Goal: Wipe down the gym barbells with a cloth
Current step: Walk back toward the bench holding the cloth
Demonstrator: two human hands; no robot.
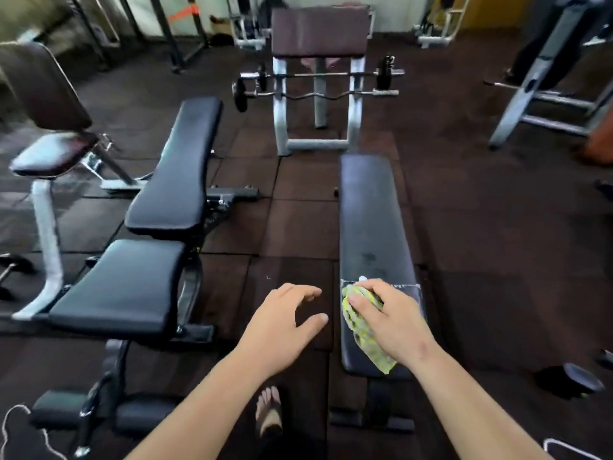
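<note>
Your right hand [391,320] presses the yellow-green cloth [363,333] onto the near end of the flat bench's surface [371,210], fingers curled over it. Your left hand [285,323] hovers open above the floor, holding nothing (fingers spread). The barbells [326,94] rest on the rack well ahead.

seat [54,154] at left blurred, cloth [363,330] partly under hand, rack [544,78] cut off at right

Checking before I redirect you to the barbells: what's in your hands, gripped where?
Right hand pinches the yellow-green cloth at its upper end, over the flat bench. Left hand holds nothing.
</note>
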